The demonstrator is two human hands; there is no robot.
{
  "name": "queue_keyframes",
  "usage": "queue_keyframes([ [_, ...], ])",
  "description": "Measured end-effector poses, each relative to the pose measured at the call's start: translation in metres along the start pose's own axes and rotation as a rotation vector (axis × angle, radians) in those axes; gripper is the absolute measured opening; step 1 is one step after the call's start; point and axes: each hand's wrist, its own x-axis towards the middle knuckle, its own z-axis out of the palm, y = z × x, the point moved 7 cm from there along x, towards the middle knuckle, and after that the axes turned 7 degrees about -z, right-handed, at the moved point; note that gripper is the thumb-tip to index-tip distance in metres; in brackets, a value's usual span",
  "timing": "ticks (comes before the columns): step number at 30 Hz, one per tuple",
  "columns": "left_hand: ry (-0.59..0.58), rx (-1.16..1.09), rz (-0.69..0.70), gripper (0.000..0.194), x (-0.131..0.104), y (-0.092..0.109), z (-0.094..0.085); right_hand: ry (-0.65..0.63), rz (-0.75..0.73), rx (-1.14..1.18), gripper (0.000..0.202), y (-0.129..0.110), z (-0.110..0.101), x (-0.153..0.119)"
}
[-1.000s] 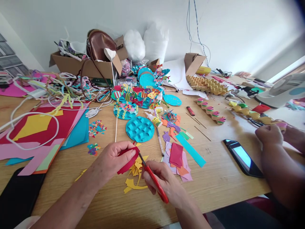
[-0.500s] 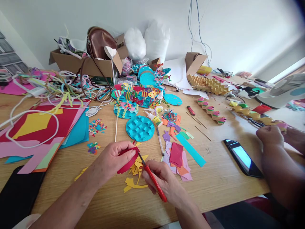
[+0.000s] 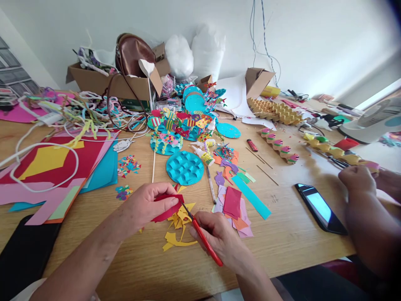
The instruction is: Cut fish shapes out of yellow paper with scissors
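My left hand [image 3: 153, 206] pinches a piece of red paper [image 3: 163, 214] between thumb and fingers. In my right hand [image 3: 214, 234] is a pair of scissors [image 3: 205, 240] with red handles, its dark blades meeting the right edge of the red paper. Yellow paper scraps [image 3: 178, 219] lie on the table beneath the blades. Just beyond my hands sits a round blue paper disc [image 3: 184, 168] covered in raised curved strips. To the right is a pile of pink, purple and orange paper pieces with a red rectangle [image 3: 232, 202] on top.
Coloured paper sheets [image 3: 90, 167] and a dark phone-like slab [image 3: 29, 251] are at left. Glue bottles [image 3: 205, 156], a pen [image 3: 210, 184] and a blue strip [image 3: 252, 197] lie mid-table. A phone [image 3: 319, 208] is at right, near another person's hands [image 3: 357, 179].
The red paper has tilted a little in my left hand. My right hand has shifted slightly right with the scissors. The view has moved slightly.
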Motion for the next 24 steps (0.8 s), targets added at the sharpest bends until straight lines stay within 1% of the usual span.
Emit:
queue_keyframes([
  [3, 0.041, -0.131, 0.036, 0.016, -0.001, 0.001, -0.008, 0.035, 0.089, 0.141, 0.043, 0.007, 0.002, 0.000],
  [6, 0.180, -0.403, 0.110, 0.024, -0.003, -0.005, -0.020, 0.085, 0.147, 0.331, 0.049, 0.015, 0.008, 0.002],
  [7, 0.233, -0.518, 0.148, 0.027, -0.004, -0.009, -0.023, 0.110, 0.145, 0.383, 0.051, 0.018, 0.010, 0.003],
  [8, 0.277, -0.623, 0.215, 0.029, -0.006, -0.012, -0.025, 0.138, 0.136, 0.426, 0.052, 0.019, 0.011, 0.005],
  [10, 0.198, -0.704, 0.251, 0.036, -0.005, -0.018, -0.014, 0.195, 0.100, 0.500, 0.053, 0.020, 0.014, 0.009],
  [11, 0.155, -0.692, 0.247, 0.041, -0.004, -0.020, -0.007, 0.209, 0.089, 0.530, 0.054, 0.019, 0.016, 0.010],
  [12, 0.100, -0.637, 0.234, 0.041, -0.003, -0.021, 0.002, 0.218, 0.084, 0.556, 0.055, 0.019, 0.019, 0.012],
  [14, 0.084, -0.511, 0.194, 0.034, -0.002, -0.022, 0.014, 0.227, 0.083, 0.596, 0.055, 0.016, 0.025, 0.014],
  [15, 0.113, -0.481, 0.171, 0.031, -0.001, -0.023, 0.016, 0.220, 0.083, 0.613, 0.055, 0.014, 0.029, 0.015],
  [18, 0.325, -0.493, 0.118, 0.026, -0.001, -0.026, 0.008, 0.186, 0.088, 0.655, 0.054, 0.011, 0.039, 0.015],
  [20, 0.427, -0.483, 0.094, 0.023, -0.001, -0.028, 0.002, 0.172, 0.100, 0.671, 0.054, 0.012, 0.043, 0.014],
  [22, 0.467, -0.456, 0.064, 0.021, 0.000, -0.032, -0.001, 0.165, 0.110, 0.674, 0.055, 0.013, 0.045, 0.013],
  [24, 0.474, -0.445, 0.041, 0.020, 0.000, -0.037, -0.003, 0.157, 0.115, 0.670, 0.054, 0.014, 0.046, 0.012],
])
